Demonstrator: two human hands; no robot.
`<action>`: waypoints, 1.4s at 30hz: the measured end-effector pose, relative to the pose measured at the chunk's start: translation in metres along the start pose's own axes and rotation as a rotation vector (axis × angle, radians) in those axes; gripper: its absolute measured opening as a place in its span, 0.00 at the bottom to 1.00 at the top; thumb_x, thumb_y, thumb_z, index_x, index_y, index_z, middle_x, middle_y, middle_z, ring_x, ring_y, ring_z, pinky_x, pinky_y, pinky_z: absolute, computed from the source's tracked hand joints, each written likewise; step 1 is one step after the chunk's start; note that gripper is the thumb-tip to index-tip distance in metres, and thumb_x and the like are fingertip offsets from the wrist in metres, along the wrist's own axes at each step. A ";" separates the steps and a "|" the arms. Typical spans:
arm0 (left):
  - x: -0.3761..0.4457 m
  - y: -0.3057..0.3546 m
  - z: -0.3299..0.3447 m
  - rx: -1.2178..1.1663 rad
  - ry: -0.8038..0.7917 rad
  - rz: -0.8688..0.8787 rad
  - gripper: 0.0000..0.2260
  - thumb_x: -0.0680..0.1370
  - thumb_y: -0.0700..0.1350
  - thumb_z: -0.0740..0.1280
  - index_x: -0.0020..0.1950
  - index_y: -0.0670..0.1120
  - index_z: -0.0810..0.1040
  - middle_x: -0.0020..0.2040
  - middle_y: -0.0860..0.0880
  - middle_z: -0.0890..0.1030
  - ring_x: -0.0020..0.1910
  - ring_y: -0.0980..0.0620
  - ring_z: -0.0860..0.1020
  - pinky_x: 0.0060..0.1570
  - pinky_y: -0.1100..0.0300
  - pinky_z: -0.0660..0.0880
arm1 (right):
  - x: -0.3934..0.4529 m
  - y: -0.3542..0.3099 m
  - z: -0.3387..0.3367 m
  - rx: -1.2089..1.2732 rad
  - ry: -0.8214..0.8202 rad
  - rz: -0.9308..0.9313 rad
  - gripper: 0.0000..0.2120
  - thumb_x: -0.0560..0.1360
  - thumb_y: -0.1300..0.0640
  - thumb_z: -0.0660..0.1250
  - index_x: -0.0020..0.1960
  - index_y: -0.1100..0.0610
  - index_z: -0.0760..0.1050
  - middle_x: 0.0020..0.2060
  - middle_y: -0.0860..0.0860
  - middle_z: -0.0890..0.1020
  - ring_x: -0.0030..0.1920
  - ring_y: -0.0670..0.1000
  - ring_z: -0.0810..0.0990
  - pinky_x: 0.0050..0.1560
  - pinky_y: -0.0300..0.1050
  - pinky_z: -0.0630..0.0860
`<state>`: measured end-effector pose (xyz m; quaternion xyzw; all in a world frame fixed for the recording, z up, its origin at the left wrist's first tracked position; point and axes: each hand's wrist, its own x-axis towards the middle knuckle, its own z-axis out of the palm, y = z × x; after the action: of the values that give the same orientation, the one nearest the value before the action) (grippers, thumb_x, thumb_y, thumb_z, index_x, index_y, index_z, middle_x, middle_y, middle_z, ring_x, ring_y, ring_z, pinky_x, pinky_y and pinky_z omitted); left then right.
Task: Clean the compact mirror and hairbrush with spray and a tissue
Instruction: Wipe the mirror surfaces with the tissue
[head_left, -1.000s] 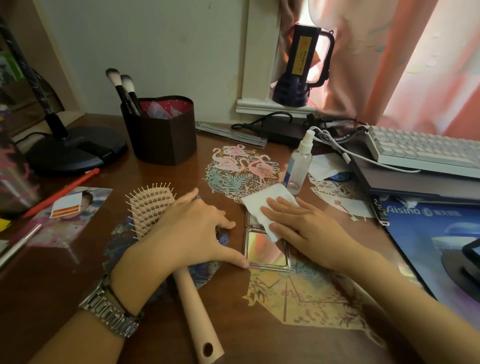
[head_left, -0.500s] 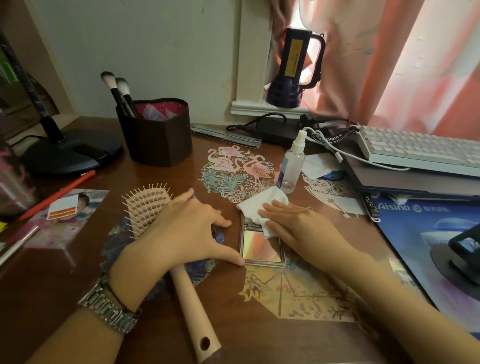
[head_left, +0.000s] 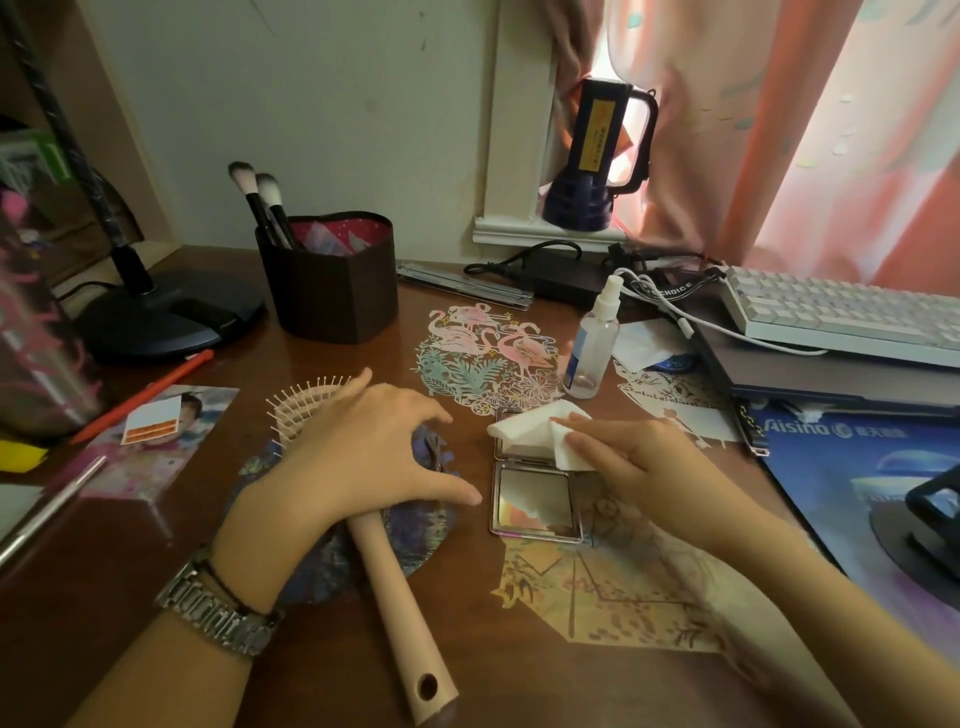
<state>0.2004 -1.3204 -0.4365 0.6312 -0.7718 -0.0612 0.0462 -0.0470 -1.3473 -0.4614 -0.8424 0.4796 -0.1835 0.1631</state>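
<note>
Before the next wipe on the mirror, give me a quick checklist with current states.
1. Tissue in the right hand: ok, pinched in its grip.
2. Compact mirror open and flat on the desk: ok.
3. Near mirror pane uncovered: ok; far pane partly under the tissue.
4. Left hand steadying the mirror: not ok, thumb stops just short of its edge; the hand is over the hairbrush.
5. Spray bottle upright, within reach: ok.
6. Glass already clean: cannot tell.
</note>
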 end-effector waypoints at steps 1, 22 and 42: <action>0.001 -0.003 0.001 0.048 0.042 0.001 0.33 0.59 0.77 0.60 0.56 0.58 0.76 0.65 0.57 0.73 0.68 0.54 0.65 0.72 0.51 0.47 | -0.002 -0.002 -0.003 0.022 0.001 0.012 0.13 0.78 0.44 0.55 0.48 0.41 0.78 0.41 0.50 0.85 0.34 0.48 0.79 0.41 0.49 0.77; 0.002 0.008 0.023 0.128 0.208 -0.136 0.11 0.69 0.59 0.68 0.38 0.53 0.81 0.48 0.52 0.78 0.55 0.49 0.73 0.71 0.49 0.55 | -0.053 0.024 -0.012 -0.175 0.087 0.236 0.17 0.78 0.45 0.55 0.62 0.47 0.75 0.47 0.52 0.82 0.42 0.48 0.76 0.38 0.39 0.69; -0.045 0.067 0.037 -0.216 0.078 0.219 0.12 0.67 0.61 0.70 0.46 0.58 0.81 0.48 0.60 0.77 0.51 0.56 0.71 0.57 0.57 0.65 | -0.088 0.011 -0.014 -0.063 0.124 0.251 0.15 0.79 0.49 0.56 0.61 0.49 0.76 0.41 0.52 0.83 0.38 0.46 0.78 0.35 0.41 0.74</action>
<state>0.1388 -1.2622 -0.4625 0.5367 -0.8225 -0.1137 0.1500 -0.1038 -1.2778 -0.4675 -0.7675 0.5960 -0.1982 0.1284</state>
